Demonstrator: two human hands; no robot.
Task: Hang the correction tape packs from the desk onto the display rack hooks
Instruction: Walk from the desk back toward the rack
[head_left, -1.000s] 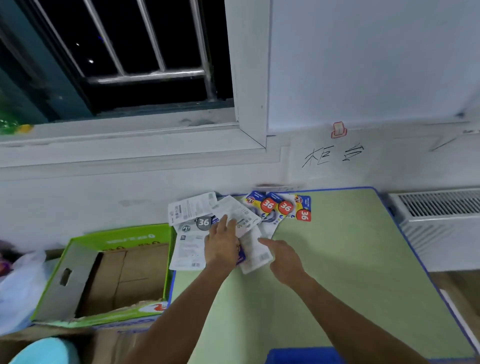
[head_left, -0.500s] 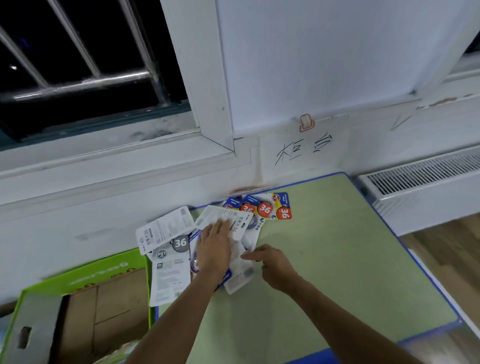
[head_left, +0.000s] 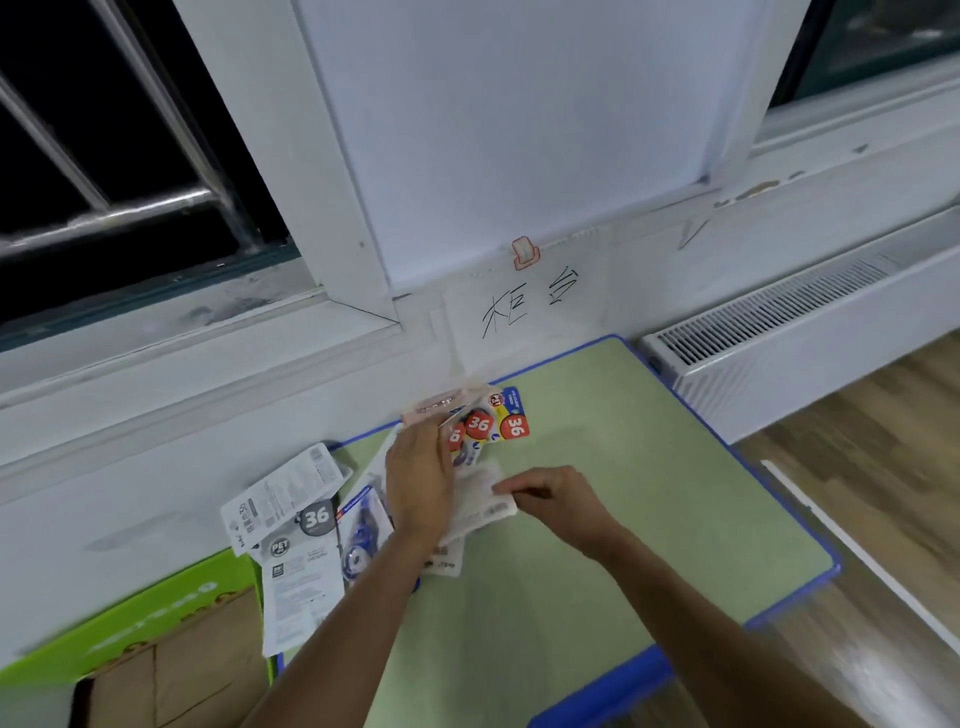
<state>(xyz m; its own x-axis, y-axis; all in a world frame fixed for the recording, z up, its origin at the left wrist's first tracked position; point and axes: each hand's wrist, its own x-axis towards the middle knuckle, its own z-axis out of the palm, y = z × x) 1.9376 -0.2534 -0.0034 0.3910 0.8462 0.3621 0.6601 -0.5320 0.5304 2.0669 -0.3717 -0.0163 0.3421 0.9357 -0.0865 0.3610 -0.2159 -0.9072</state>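
Several correction tape packs lie scattered at the far left of the green desk (head_left: 597, 519). Colourful packs marked 36 (head_left: 511, 423) lie face up near the wall. White-backed packs (head_left: 291, 499) overhang the desk's left edge, beside a pack showing a blue tape (head_left: 363, 530). My left hand (head_left: 421, 478) is over the pile and grips a blurred pack (head_left: 444, 405) raised at its fingertips. To its right, my right hand (head_left: 550, 499) pinches the edge of a white pack (head_left: 480, 506) lying on the pile. No display rack is in view.
An open green cardboard box (head_left: 156, 613) stands left of the desk, below its edge. A white radiator (head_left: 779, 332) runs along the wall at the right, above wooden floor. A blue object (head_left: 597, 696) sits at the desk's near edge.
My left hand has moved toward the wall and now has a pack lifted off the pile. My right hand has closed its fingers on a white pack. The view swung to the right.
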